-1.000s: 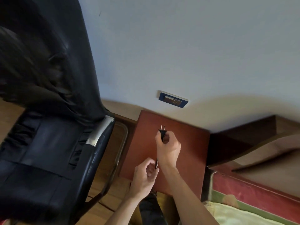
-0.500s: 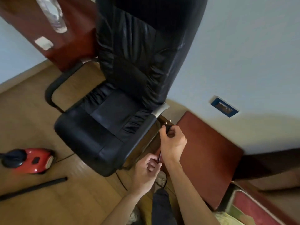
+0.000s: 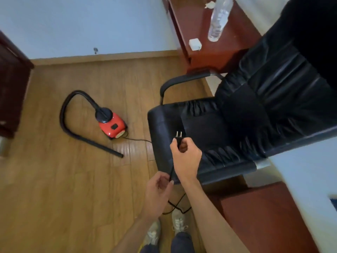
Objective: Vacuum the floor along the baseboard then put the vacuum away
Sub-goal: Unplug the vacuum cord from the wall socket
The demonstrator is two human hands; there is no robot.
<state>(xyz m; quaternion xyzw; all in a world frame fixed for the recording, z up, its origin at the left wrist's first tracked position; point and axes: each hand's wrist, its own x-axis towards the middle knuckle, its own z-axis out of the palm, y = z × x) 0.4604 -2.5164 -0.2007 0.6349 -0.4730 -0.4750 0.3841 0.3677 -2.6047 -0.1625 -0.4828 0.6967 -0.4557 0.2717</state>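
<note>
A small red vacuum (image 3: 112, 127) lies on the wooden floor at centre left, its black hose (image 3: 67, 108) curving up and round to a straight tube end (image 3: 116, 153). A thin black cord (image 3: 138, 139) runs from the vacuum toward me. My right hand (image 3: 186, 159) grips the black two-pin plug (image 3: 178, 138), pins pointing up, in front of the chair seat. My left hand (image 3: 159, 189) pinches the cord just below the right hand. More cord loops on the floor (image 3: 176, 207) near my shoes.
A black leather office chair (image 3: 246, 128) fills the right side, close to my hands. A red-brown desk (image 3: 215, 46) behind it carries a plastic bottle (image 3: 218, 19) and a white block (image 3: 195, 44). A low red-brown cabinet (image 3: 269, 216) is at lower right. A baseboard (image 3: 102, 59) lines the far wall; dark furniture (image 3: 11, 84) is at left.
My view has swung left from the wall socket and cabinet to the open floor and the vacuum. Both hands keep the same hold on the plug and cord.
</note>
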